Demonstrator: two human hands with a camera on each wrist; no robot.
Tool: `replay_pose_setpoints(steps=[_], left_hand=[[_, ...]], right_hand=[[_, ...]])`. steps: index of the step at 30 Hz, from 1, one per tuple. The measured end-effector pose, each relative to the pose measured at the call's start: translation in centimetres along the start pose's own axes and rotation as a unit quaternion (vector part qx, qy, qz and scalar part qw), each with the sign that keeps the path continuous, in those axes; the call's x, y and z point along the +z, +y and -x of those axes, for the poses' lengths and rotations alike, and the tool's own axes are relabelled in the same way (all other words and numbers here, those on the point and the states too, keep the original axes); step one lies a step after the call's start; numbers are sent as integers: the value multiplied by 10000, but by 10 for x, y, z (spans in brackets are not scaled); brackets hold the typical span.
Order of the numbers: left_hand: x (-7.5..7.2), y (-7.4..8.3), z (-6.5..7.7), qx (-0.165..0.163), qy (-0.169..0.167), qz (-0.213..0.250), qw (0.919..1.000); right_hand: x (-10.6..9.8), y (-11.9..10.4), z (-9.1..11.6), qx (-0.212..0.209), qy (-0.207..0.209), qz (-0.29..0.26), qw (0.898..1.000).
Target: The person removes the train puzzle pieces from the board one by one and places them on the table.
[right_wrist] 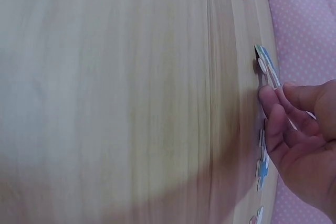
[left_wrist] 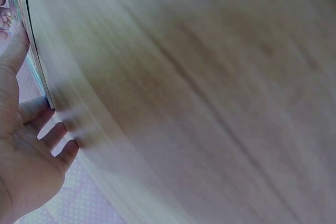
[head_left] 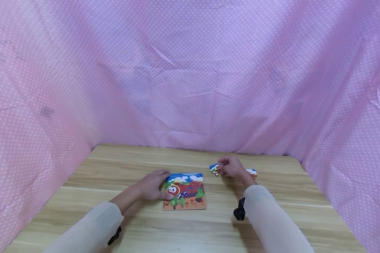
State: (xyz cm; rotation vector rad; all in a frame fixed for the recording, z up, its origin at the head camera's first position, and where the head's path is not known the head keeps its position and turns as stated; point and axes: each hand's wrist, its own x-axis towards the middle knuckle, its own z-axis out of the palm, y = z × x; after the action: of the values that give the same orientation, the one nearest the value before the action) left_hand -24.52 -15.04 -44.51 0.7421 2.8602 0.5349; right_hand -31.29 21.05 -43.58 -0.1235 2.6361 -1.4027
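A square picture puzzle (head_left: 187,191) with a smiling red train, trees and clouds lies flat on the table. My left hand (head_left: 153,184) rests at its left side, thumb on the picture and forefinger by the far left corner. In the left wrist view the puzzle's thin edge (left_wrist: 37,51) runs beside the thumb. To the right and farther back, my right hand (head_left: 232,167) pinches a puzzle piece (head_left: 214,169) showing blue sky and cloud between thumb and forefinger. The fingers partly cover that piece.
Another puzzle piece (head_left: 252,172) lies right of my right wrist. In the right wrist view, loose pieces (right_wrist: 263,169) lie on the wooden table (head_left: 139,228) under and beside the hand. A pink dotted cloth (head_left: 190,88) hangs behind and at both sides.
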Motion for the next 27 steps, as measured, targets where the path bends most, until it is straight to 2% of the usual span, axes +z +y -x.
replay_pose_setpoints(steps=[10, 17, 22, 27], left_hand=[[-2, 1, 1, 10, -3, 29, 10000], [0, -2, 0, 22, 16, -26, 10000], [0, -1, 0, 2, -7, -13, 10000], [-1, 1, 1, -47, -36, 18, 10000]], right_hand=[[-6, 5, 1, -99, -135, 3, 9999], [-8, -2, 4, -301, -365, 313, 9984], [-6, -14, 10, -730, -576, 763, 9927], [-1, -23, 14, -1207, -762, 1285, 9814]])
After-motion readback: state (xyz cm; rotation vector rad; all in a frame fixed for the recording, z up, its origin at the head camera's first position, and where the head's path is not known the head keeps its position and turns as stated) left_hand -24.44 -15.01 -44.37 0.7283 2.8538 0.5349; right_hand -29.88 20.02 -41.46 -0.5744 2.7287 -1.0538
